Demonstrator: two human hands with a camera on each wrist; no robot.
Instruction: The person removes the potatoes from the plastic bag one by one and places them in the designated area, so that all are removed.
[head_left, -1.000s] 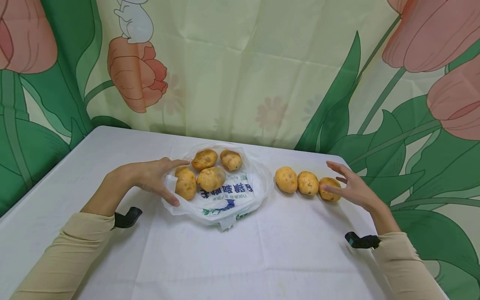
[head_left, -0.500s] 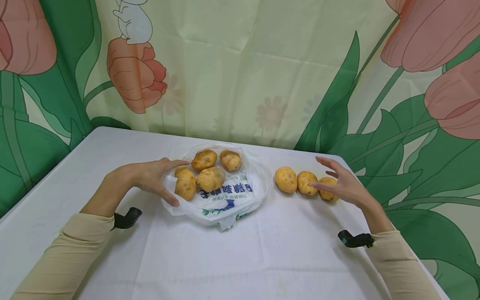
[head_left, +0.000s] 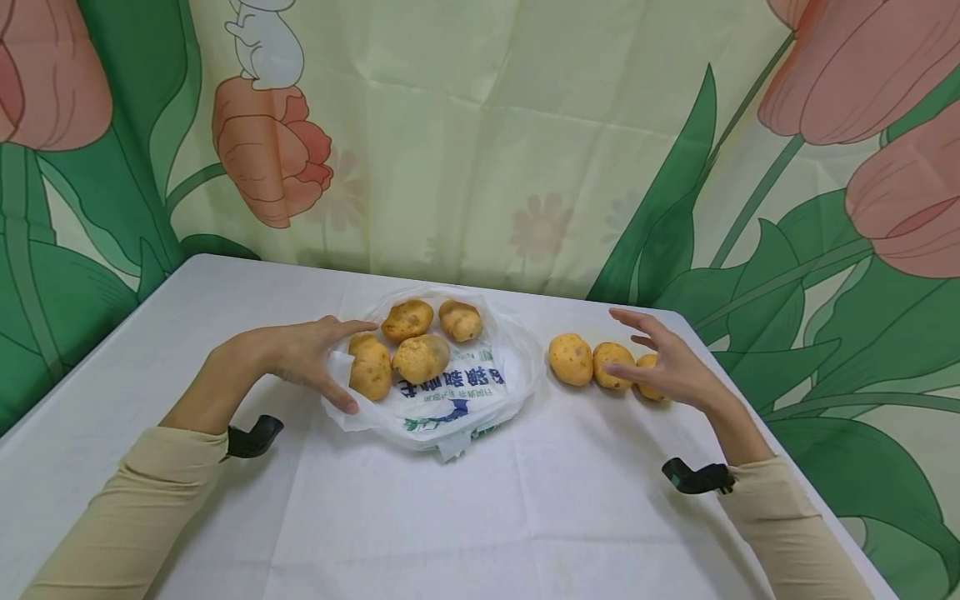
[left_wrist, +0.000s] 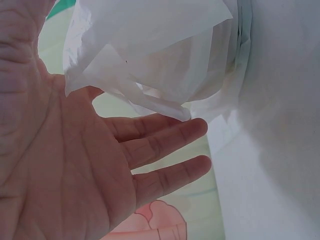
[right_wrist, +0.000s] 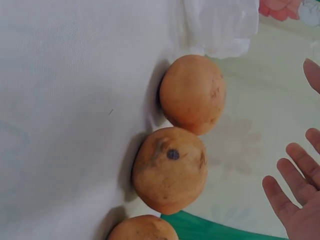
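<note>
A white plastic bag (head_left: 517, 400) with dark blue and green print lies open on the table, with several potatoes (head_left: 422, 358) in it. My left hand (head_left: 303, 354) spreads around its left edge, index finger and thumb apart at the rim. In the left wrist view, the fingers of that left hand (left_wrist: 95, 165) extend loosely along the bag's crumpled film (left_wrist: 160, 55). Three potatoes stand in a row to the right of the bag: a left potato (head_left: 570, 359), a middle potato (head_left: 609, 354) and a right potato (head_left: 651, 390). Above the row hovers my right hand (head_left: 671, 362), fingers parted, holding nothing and partly covering the right potato.
A white cloth covers the table (head_left: 420, 533). Behind it hangs a backdrop (head_left: 465, 167) printed with tulips and a rabbit. Black wrist cameras sit on the left sleeve (head_left: 161, 475) and the right sleeve (head_left: 787, 517).
My right hand has moved left along the potato row, from over the right potato toward the middle one. The left hand, bag and potatoes stay in place.
</note>
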